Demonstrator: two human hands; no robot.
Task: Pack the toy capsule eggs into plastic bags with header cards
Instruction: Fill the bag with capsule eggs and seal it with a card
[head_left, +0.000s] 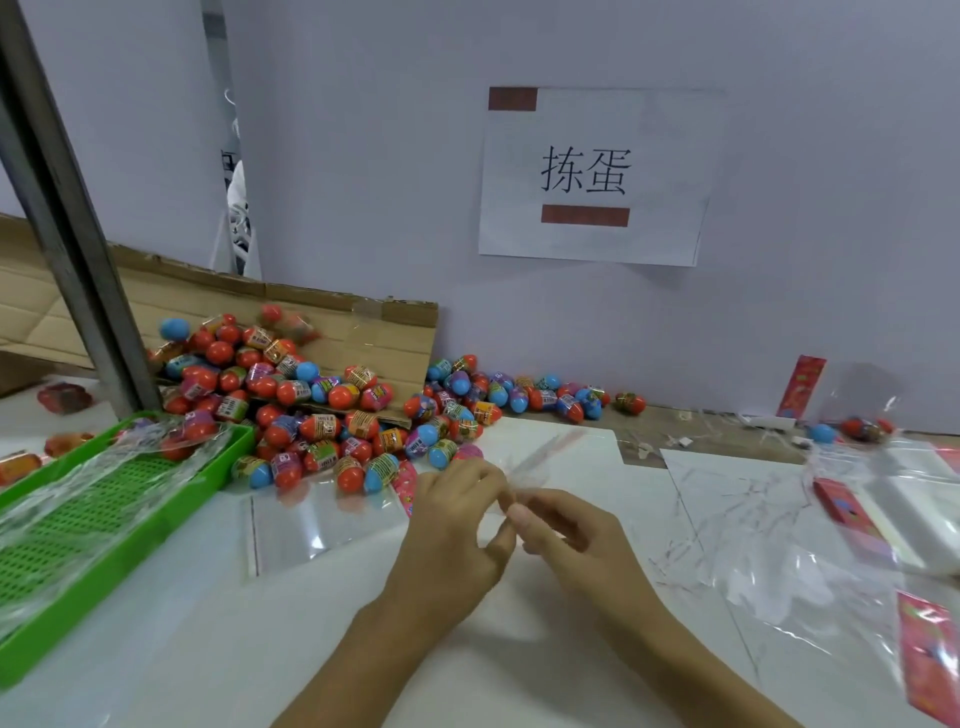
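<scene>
Pinching a clear bag between both hands' fingers, we are opening it; next, reach for eggs

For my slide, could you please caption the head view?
Both hands, left hand and right hand, pinch a clear plastic bag beside a pile of toy capsule eggs on the white table.

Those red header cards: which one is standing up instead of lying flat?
The header card leaning upright against the back wall, far right. The other red cards lie flat on the table.
</scene>
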